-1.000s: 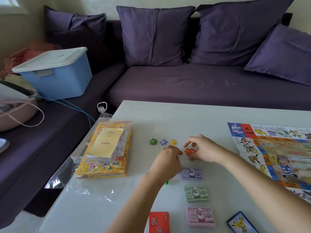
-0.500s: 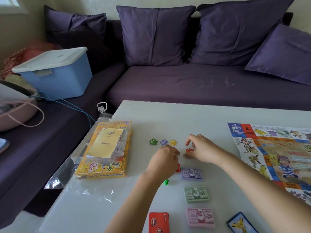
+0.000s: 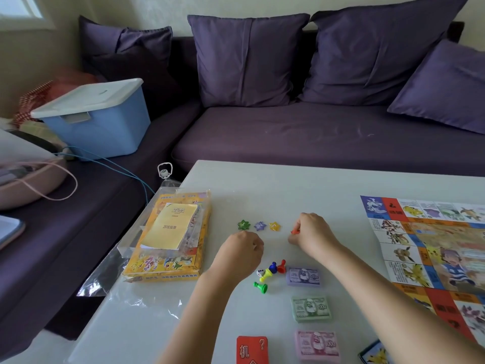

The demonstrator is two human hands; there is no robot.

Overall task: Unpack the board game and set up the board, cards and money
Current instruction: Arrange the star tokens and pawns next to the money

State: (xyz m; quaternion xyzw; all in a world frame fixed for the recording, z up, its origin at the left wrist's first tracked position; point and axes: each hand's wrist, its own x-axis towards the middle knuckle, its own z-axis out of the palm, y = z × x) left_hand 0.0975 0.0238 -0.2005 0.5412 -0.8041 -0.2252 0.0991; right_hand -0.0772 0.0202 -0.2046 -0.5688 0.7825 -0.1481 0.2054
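On the white bench, the right hand pinches a red star token in its fingers; the left hand, at its eight o'clock, is curled, and I cannot tell whether it holds anything.

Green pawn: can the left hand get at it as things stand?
Probably yes. The green pawn lies on its side on the table, just on the near side of the left hand, with nothing over it; only the yellow pawn lies beside it.

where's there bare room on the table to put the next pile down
Widest bare stretch: the far table, beyond the star tokens, between the box and the board. A smaller patch sits front left, this side of the plastic wrap. Crowded between the forearms: pawns, money stacks, red card.
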